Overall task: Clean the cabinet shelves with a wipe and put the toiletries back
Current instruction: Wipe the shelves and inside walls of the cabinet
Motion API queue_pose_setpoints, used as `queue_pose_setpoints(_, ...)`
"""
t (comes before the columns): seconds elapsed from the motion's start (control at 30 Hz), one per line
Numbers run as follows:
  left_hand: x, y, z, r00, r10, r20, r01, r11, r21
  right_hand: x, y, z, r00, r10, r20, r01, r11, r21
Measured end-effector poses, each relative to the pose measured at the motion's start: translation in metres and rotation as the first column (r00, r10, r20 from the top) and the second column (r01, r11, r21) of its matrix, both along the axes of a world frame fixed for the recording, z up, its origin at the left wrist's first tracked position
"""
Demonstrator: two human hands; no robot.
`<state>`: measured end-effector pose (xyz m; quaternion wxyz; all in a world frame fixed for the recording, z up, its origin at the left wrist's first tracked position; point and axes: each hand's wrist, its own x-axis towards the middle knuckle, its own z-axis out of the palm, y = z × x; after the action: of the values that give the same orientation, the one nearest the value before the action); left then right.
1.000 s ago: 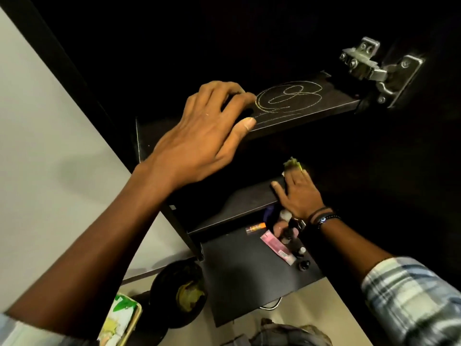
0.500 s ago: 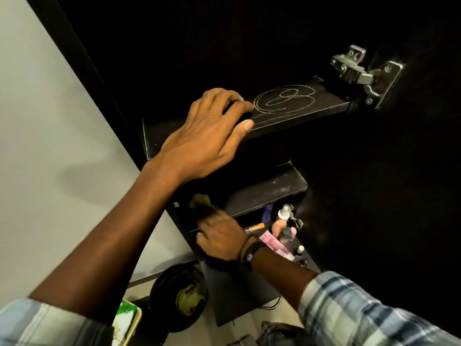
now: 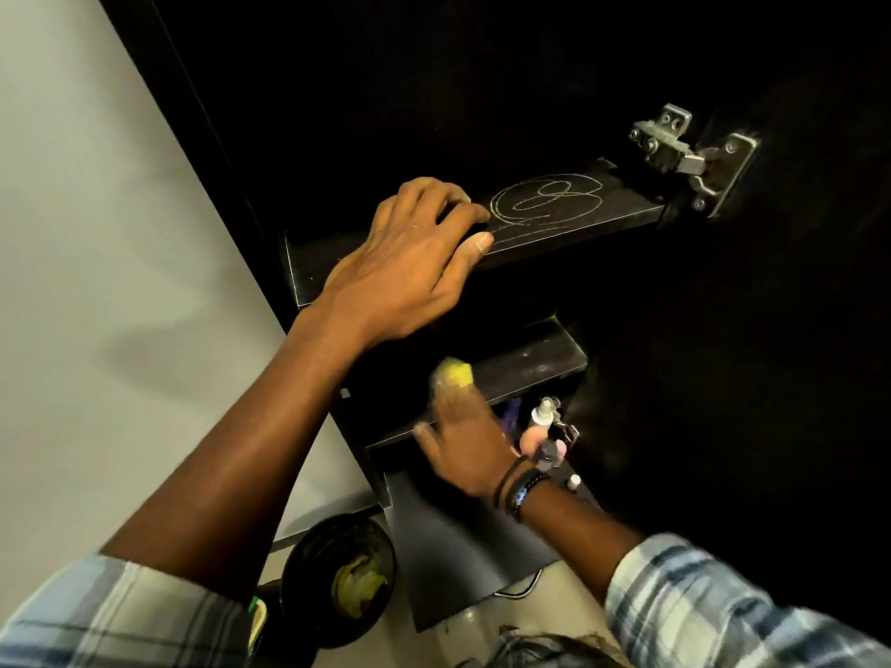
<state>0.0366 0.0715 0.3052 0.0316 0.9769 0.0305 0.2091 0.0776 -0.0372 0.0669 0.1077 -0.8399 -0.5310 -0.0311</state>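
Observation:
My left hand [image 3: 410, 267] rests on the front edge of the upper shelf [image 3: 578, 224] of a dark cabinet, fingers curled over the board, which carries a pale scribbled loop mark. My right hand [image 3: 463, 436] presses a yellow-green wipe [image 3: 453, 373] flat on the middle shelf [image 3: 530, 364]; it is motion-blurred. Several toiletries [image 3: 542, 426], small bottles and tubes, stand on the lowest shelf [image 3: 458, 547] just right of my right wrist, partly hidden by it.
A metal door hinge [image 3: 684, 156] sits at the upper shelf's right end beside the open dark door [image 3: 771, 378]. A black bin [image 3: 337, 580] holding yellowish waste stands on the floor below. A pale wall [image 3: 96, 282] lies to the left.
My right hand with the wipe swept left along the middle shelf, then back towards the middle. My left hand stayed on the upper shelf's edge.

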Motion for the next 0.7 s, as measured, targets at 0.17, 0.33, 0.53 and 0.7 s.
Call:
queue_pose_setpoints(0.17, 0.0, 0.001, -0.001, 1.0, 0.004, -0.001, -0.004, 1.0, 0.011, -0.036, 0.004, -0.007, 0.962, 0.263, -0.075, -0.263, 0.965, 0.02)
queue_pose_setpoints(0.33, 0.0, 0.0, 0.0, 1.0, 0.008, 0.008, -0.008, 1.0, -0.006, 0.033, -0.032, 0.019, 0.974, 0.115, -0.194, -0.117, 0.993, -0.001)
queue_pose_setpoints(0.53, 0.0, 0.001, -0.001, 1.0, 0.009, 0.015, -0.009, 1.0, 0.007, 0.115, -0.069, 0.048, 0.999, -0.049, 0.023, 0.053, 0.966, -0.254)
queue_pose_setpoints(0.7, 0.0, -0.001, -0.001, 1.0, 0.004, 0.023, -0.004, 1.0, 0.008, 0.148, -0.083, 0.05, 0.983, -0.056, 0.175, 0.106, 0.951, -0.291)
